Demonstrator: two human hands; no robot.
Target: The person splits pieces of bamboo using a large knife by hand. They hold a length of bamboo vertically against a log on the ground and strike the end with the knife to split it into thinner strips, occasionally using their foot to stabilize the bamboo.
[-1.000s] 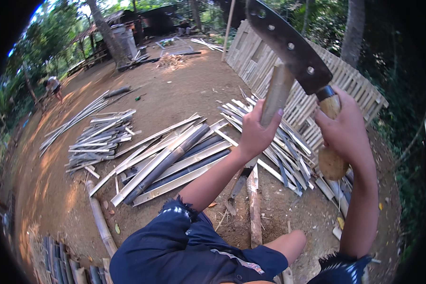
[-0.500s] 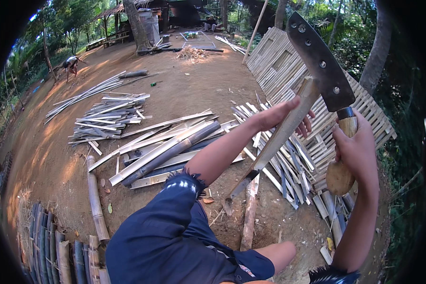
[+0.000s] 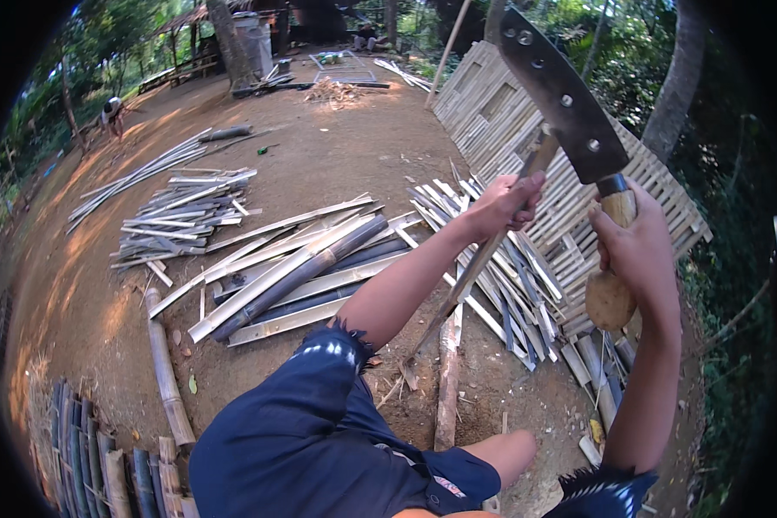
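A long split bamboo strip [image 3: 470, 274] slants up from the ground in front of me. My left hand [image 3: 511, 205] is closed around its upper part, the fingers wrapped over the edge. In my right hand [image 3: 632, 231] is the wooden handle of a machete [image 3: 565, 99], its broad dark blade with several round holes pointing up and to the left. The blade's lower edge is close to the strip's top end; I cannot tell whether they touch. A bamboo pole [image 3: 448, 380] lies on the soil by the strip's lower end.
Piles of split bamboo lie ahead [image 3: 293, 272], at the left [image 3: 186, 211] and at the right [image 3: 505, 268]. A slatted bamboo panel [image 3: 596, 181] leans behind my hands. Upright bamboo pieces [image 3: 91, 449] stand at the lower left. Another person [image 3: 112, 114] bends over far left.
The bamboo strip has turned so its narrow edge shows, and my left hand has closed around it. The machete has shifted slightly left with my view. The far person has bent lower.
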